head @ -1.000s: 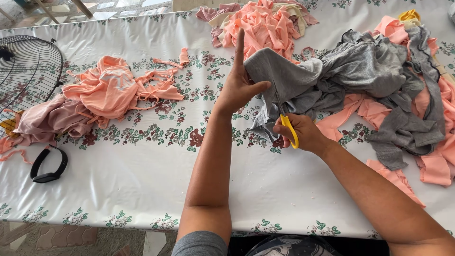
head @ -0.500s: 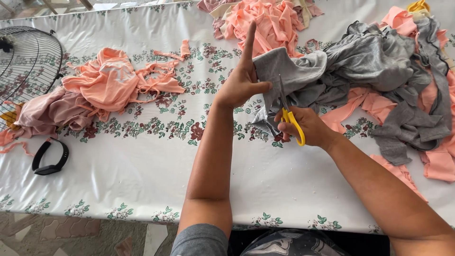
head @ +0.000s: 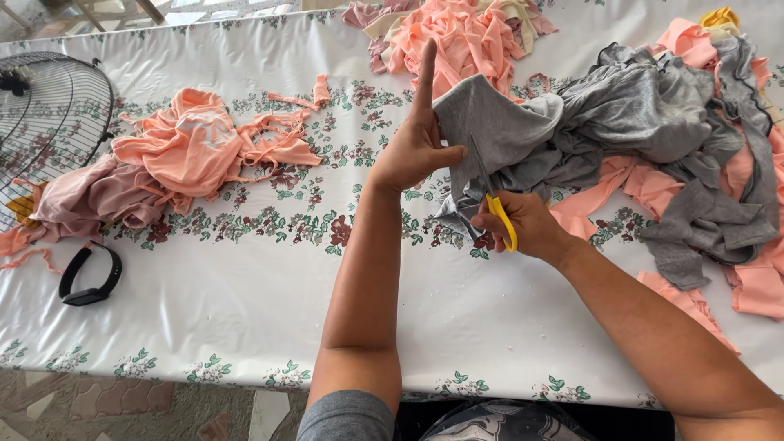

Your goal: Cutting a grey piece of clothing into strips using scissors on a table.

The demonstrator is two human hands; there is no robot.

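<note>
While both hands grip, left (head: 412,151) grey cloth (head: 498,131), right (head: 523,224) yellow scissors (head: 500,220), peach scraps (head: 204,147) surround.

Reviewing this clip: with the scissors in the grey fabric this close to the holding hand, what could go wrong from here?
1. The left hand grips the grey knit fabric piece right beside the blades of the yellow-handled scissors held in the right hand; its thumb could get nicked.
2. The fabric hangs bunched below the grip, so the cut may wander or catch extra layers.
3. The grey piece runs into the loose grey and peach fabric heap, which may drag along.
</note>
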